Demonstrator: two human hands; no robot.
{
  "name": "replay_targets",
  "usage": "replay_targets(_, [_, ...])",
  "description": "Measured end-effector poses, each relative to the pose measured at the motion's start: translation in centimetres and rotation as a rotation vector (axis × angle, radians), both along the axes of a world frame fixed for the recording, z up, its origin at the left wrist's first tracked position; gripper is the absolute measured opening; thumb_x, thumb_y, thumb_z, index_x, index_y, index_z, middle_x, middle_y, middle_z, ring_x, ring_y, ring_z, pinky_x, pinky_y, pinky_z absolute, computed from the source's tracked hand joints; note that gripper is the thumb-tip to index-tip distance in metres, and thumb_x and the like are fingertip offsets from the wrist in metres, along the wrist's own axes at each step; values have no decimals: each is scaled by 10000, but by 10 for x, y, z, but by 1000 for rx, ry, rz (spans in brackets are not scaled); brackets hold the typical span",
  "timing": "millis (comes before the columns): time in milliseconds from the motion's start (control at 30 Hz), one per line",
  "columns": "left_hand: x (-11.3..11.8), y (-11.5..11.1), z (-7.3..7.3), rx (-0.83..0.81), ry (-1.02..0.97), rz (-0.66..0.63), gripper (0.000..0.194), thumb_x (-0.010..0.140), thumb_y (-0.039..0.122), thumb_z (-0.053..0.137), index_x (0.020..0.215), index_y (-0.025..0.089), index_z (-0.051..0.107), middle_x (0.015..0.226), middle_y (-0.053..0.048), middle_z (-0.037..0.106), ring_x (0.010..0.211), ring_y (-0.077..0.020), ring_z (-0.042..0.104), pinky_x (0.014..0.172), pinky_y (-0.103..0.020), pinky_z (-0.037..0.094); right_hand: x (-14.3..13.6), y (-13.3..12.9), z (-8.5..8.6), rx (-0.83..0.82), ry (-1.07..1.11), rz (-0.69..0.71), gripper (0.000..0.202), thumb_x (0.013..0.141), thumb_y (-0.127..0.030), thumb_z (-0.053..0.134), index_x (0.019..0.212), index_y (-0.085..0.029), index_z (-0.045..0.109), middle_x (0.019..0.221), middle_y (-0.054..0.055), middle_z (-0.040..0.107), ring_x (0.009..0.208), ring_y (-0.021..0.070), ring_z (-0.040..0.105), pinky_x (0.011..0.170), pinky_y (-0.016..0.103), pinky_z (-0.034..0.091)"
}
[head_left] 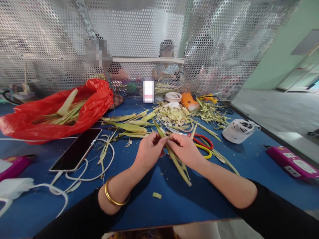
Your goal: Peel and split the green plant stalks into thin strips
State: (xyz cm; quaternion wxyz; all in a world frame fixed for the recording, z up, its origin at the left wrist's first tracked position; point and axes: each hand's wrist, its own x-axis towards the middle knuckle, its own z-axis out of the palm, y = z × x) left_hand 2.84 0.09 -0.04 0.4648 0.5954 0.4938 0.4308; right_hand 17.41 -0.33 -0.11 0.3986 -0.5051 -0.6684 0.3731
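Observation:
Both hands meet over the middle of the blue table [174,202]. My left hand [149,150] and my right hand [184,149] pinch the same long green-yellow leaf strip [178,166], which runs from the far pile, between my fingertips, and down toward me. A gold bangle [113,196] circles my left wrist. Red-and-yellow-handled scissors [205,145] lie just behind my right hand.
A red plastic bag [50,116] holding leaves lies at the left, a phone [77,149] with white cables beside it. Leaf scraps [174,114], a white cord spool [238,131], tape, pink cases [291,162] surround. People sit behind the perforated metal screen [139,39].

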Motion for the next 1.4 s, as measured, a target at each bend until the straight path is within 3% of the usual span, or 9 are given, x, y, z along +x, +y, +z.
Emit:
replay_targets(400, [3, 0, 3, -236, -198, -60, 54, 824, 182, 532, 785, 145, 542, 511, 29, 572, 450, -95, 542, 435, -185, 482, 2, 1, 7, -229, 186, 16, 257, 769, -313, 558, 573, -203, 434, 488, -73, 419, 432, 87, 450, 426, 208, 422])
replay_targets(800, [1, 1, 5, -247, -256, -82, 80, 793, 199, 595, 743, 141, 569, 473, 34, 572, 400, -84, 525, 437, -180, 467, 6, 3, 14, -373, 282, 4, 195, 722, -268, 574, 565, -183, 496, 387, -60, 482, 339, 69, 456, 365, 172, 292])
replay_targets(933, [0, 1, 5, -242, -249, -97, 88, 784, 218, 601, 753, 139, 581, 499, 30, 580, 415, -82, 526, 452, -188, 480, 7, 4, 15, -375, 308, 12, 175, 710, -259, 577, 571, -180, 508, 391, -59, 487, 343, 71, 454, 381, 180, 312])
replay_targets(1133, [-2, 2, 5, -238, -223, -81, 73, 771, 212, 590, 766, 140, 598, 508, 38, 576, 406, -73, 514, 443, -179, 469, 7, 3, 16, -276, 235, 33, 226, 757, -278, 552, 563, -185, 482, 446, -59, 464, 413, 82, 448, 452, 208, 381])
replay_targets(1267, [0, -1, 5, -184, -116, -64, 118, 771, 214, 586, 671, 160, 552, 457, 46, 554, 389, -86, 524, 429, -184, 462, 7, 3, 13, -61, 47, 33, 223, 796, -358, 585, 672, -185, 520, 559, -55, 470, 497, 85, 427, 463, 206, 329])
replay_targets(1400, [3, -5, 7, -207, -76, -121, 167, 790, 224, 561, 638, 171, 517, 435, 51, 539, 383, -92, 535, 421, -185, 463, 7, 3, 8, 182, -211, -63, 236, 826, -298, 574, 638, -187, 485, 566, -50, 468, 533, 93, 405, 512, 231, 303])
